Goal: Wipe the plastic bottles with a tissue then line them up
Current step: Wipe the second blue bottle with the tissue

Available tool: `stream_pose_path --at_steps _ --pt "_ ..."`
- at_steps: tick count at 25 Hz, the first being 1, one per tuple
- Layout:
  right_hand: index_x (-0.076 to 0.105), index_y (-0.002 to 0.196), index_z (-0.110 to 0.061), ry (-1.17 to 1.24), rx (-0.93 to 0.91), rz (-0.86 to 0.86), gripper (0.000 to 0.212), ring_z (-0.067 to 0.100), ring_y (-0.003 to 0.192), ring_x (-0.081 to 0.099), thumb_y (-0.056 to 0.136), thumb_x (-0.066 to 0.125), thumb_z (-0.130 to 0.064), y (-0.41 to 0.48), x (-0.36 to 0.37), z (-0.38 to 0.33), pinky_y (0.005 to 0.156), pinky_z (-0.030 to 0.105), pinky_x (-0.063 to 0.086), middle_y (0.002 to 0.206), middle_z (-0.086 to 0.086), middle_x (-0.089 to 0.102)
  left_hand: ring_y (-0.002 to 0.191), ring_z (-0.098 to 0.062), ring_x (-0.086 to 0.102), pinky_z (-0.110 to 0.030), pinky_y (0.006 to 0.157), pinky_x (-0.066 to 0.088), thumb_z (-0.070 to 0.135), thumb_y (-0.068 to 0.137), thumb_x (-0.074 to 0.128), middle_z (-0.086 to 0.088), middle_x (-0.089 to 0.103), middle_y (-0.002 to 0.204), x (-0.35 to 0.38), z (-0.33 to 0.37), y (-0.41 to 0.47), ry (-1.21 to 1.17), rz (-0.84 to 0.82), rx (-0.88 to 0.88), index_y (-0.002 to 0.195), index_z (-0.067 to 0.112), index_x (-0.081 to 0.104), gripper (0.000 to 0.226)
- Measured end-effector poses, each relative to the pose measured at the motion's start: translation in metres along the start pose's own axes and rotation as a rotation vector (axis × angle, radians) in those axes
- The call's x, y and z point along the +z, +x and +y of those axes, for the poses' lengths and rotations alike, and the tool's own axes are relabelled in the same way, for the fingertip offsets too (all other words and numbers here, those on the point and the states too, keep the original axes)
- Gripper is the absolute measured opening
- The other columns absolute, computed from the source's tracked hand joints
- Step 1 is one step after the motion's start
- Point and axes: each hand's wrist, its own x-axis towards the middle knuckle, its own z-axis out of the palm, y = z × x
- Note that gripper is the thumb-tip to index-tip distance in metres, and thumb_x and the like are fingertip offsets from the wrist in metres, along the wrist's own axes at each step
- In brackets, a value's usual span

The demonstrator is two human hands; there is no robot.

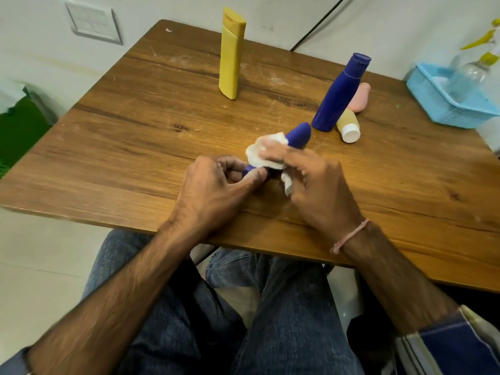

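The small blue bottle [297,135] lies tilted above the near middle of the wooden table [135,125], its long axis running from the near left to the far right, rounded end pointing away. The left hand [213,190] pinches its near end with curled fingers. The right hand [313,182] is closed around a white tissue [263,154], pressing it onto the bottle's middle.

A tall yellow bottle [231,54] stands upright at the far side.
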Motion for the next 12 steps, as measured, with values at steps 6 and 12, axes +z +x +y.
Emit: stream_pose_path --at_steps 6,12 --pt "0.056 0.139 -0.015 0.063 0.21 0.13 0.056 0.0 0.132 0.045 0.09 0.048 0.014 0.018 0.003 0.007 0.111 0.014 0.037 0.146 -0.002 0.054 0.035 -0.011 0.029 -0.014 0.04 0.019 0.039 0.092 0.068 -0.021 0.07 0.063 -0.006 0.003 0.01 -0.254 -0.112 -0.213 0.075 0.006 0.077 0.038" --pt "0.051 0.144 -0.016 -0.132 0.041 0.103 0.07 0.028 0.104 0.065 0.082 0.054 0.017 -0.006 0.019 0.008 0.093 0.039 0.054 0.147 -0.002 0.053 0.03 -0.006 0.028 -0.01 0.03 0.023 0.025 0.099 0.06 -0.014 0.075 0.073 -0.013 0.008 0.018 -0.421 -0.248 -0.316 0.086 0.0 0.062 0.029"
